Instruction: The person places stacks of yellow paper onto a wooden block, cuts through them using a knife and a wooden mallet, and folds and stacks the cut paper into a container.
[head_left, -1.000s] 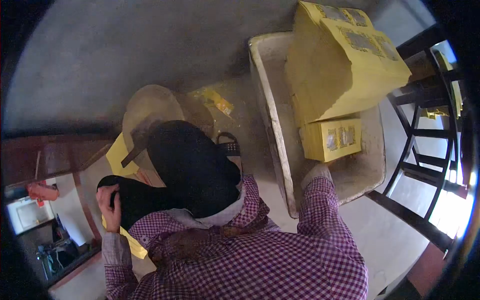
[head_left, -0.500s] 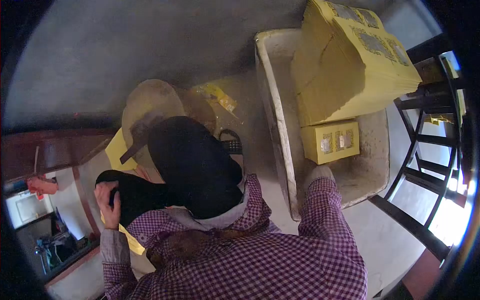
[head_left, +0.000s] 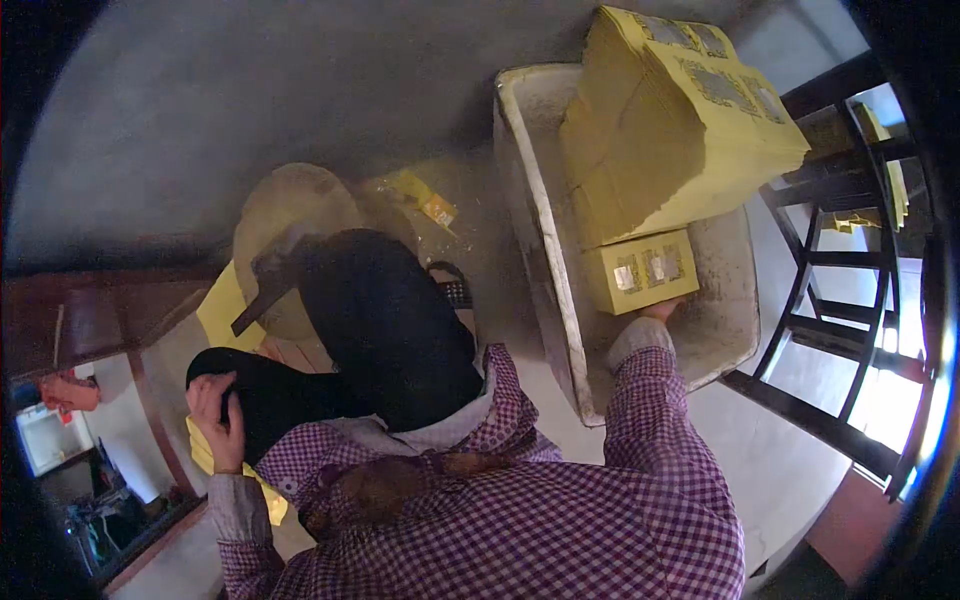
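My right hand reaches into the worn white tub and touches the near lower edge of a small stack of yellow paper sheets with silvery patches. Its fingers are mostly hidden by the stack, so I cannot tell how they are bent. Above that stack, a much bigger stack of yellow paper rises out of the tub. My left hand rests on my black-trousered knee with its fingers stretched out, holding nothing.
A round, flat brownish piece stands beyond my knees. On the floor lies a yellow-orange wrapper. A dark wooden ladder-like frame stands right of the tub. More yellow paper shows left of my legs.
My right hand has moved to the lower edge of the small paper stack, where part of it now shows past the cuff. The view has shifted slightly. My left hand stays on the knee.
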